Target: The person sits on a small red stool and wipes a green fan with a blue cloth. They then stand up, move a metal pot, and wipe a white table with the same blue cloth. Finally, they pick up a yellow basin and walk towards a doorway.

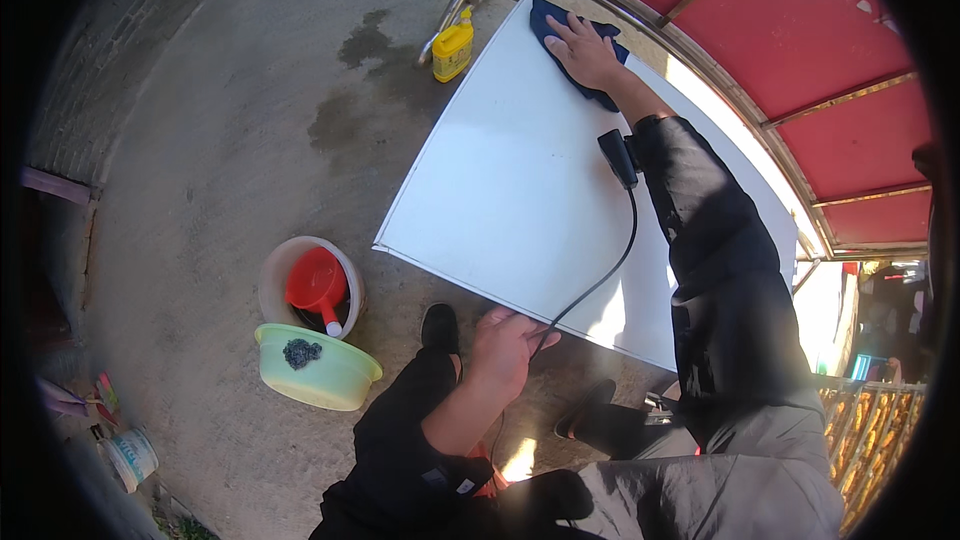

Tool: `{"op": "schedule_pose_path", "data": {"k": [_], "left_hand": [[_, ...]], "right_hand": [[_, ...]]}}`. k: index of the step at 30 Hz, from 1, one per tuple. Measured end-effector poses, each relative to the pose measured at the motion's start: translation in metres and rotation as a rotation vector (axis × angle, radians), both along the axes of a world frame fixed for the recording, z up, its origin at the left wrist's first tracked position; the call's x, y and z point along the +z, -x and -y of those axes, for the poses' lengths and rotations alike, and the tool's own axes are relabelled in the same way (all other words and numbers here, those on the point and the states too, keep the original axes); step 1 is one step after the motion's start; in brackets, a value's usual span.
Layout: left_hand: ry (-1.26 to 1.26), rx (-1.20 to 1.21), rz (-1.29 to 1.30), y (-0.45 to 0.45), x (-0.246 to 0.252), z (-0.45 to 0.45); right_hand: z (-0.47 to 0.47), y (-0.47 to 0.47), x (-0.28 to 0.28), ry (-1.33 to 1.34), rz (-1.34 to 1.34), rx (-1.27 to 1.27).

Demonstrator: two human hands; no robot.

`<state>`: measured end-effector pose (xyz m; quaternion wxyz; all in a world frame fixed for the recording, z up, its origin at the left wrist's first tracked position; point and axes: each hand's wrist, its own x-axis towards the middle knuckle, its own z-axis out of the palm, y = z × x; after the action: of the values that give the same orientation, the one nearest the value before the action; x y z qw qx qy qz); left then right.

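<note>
A large white panel (517, 187) with a thin raised rim lies before me, some dark specks on its surface. Flat on a dark navy cloth (546, 34) at the panel's far corner rests my right hand (586, 52), fingers spread. A small black device (618, 157) sits at my right wrist, and a black cable (628, 247) runs from it across the panel. My left hand (506, 349) is closed around this cable at the panel's near edge. Whether those fingers also touch the rim is hard to tell.
A yellow bottle (453, 51) stands beside the panel's far left edge, near metal tubing. Left of my feet, a pale bucket (271, 281) holds a red dipper (315, 277); a green basin (319, 382) with a scouring pad (302, 353) leans against it. Red panels (832, 30) in a metal frame border the right.
</note>
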<state>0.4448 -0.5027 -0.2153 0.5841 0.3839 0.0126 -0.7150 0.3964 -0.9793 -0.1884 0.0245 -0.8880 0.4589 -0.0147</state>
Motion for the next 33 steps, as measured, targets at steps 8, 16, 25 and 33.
{"op": "schedule_pose_path", "data": {"k": [8, 16, 25, 33], "left_hand": [[0.078, -0.003, 0.149, 0.004, -0.019, 0.000], [0.060, 0.063, -0.147, 0.002, -0.037, 0.009], [-0.018, 0.076, -0.183, 0.001, -0.005, 0.015], [-0.032, 0.112, -0.062, 0.005, -0.002, 0.012]], "right_hand": [[-0.214, 0.044, 0.040, -0.102, 0.091, 0.138], [-0.395, 0.079, 0.066, -0.163, 0.184, 0.187], [-0.409, 0.119, 0.071, -0.187, 0.091, 0.135], [-0.258, 0.132, 0.056, -0.192, 0.054, -0.064]]}}
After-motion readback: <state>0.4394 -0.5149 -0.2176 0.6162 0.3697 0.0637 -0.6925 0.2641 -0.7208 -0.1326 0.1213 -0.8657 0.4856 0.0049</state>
